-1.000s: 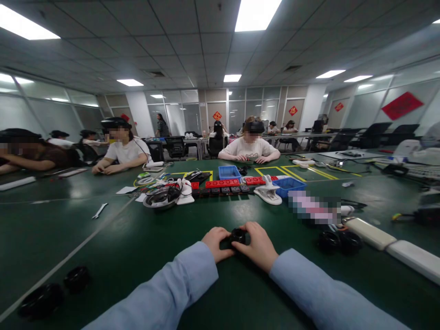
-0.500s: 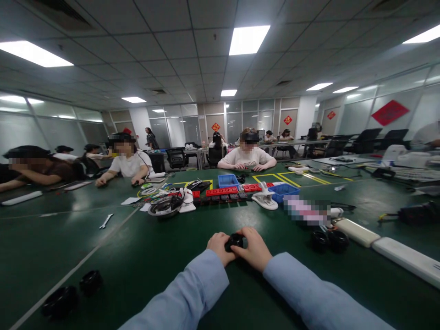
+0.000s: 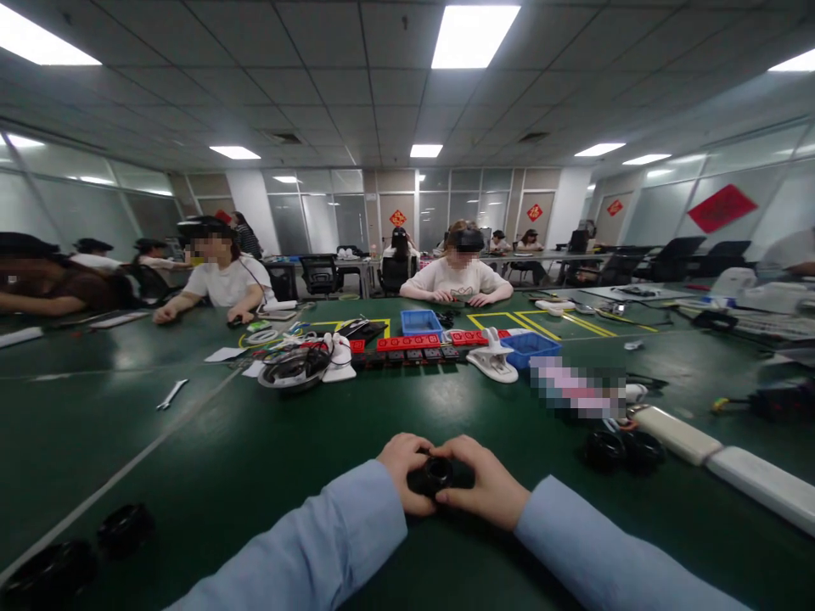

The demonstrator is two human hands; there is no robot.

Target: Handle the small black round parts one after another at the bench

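Left-hand grip (image 3: 406, 475) and right-hand grip (image 3: 489, 482) clamp a black ring (image 3: 439, 472) between them, on or just above the tabletop (image 3: 267, 450), apparently steadying it. Two similar rings (image 3: 126, 533) lie left of the grip, two more rings (image 3: 604, 452) right; the next move likely calls for even pressure.

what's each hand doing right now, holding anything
Left hand: closed around the left side of a black ring-shaped part.
Right hand: closed around the right side of the same part.

Both hands (image 3: 490, 484) curl toward each other, fingers (image 3: 456, 448) bent, forearms (image 3: 302, 547) angled inward.
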